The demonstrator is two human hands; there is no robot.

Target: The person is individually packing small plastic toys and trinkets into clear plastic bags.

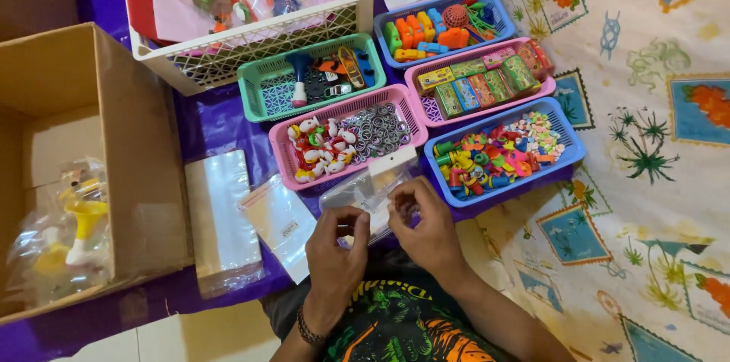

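Observation:
Both hands hold one small clear plastic bag (pixel 369 188) with a white header, just in front of the baskets. My left hand (pixel 334 252) pinches its lower left edge. My right hand (pixel 426 225) grips its right side with fingers curled over the opening. Right behind the bag stands a pink basket (pixel 283 157) of small red-and-white toys and metal rings. A blue basket (pixel 569 155) of colourful little pieces sits to the right of my right hand.
A stack of clear bags (pixel 220 217) and a loose bag (pixel 283 221) lie on the purple cloth at left. An open cardboard box (pixel 129 141) holds bagged toys. Further back stand green (pixel 258 96), pink (pixel 426 73) and blue (pixel 487 1) baskets and a white crate (pixel 228 54).

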